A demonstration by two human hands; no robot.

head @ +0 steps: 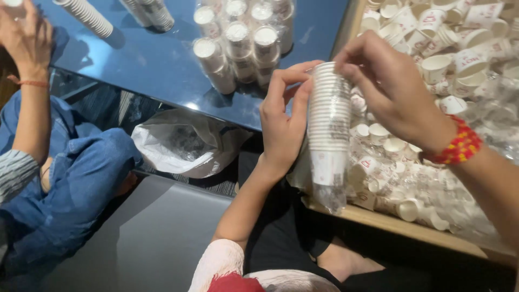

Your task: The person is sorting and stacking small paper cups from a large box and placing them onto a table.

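While held over the near edge of the wooden tray (378, 219), stands close to upright: stack of paper cups (328, 127) in a clear plastic sleeve, long axis vertical, rims up, narrow base and loose sleeve tail pointing down. Clasped along its left side by the left hand (284, 121), fingers curled around. Pinched at the top rim by the right hand (392, 89), red beaded bracelet (458, 147) at the wrist. Heaped in the tray behind, loose cups (438, 65). Farther left, wrapped cup stacks (243, 43) on the blue table (151, 59); another person's hand (27, 40) raised at the far left.
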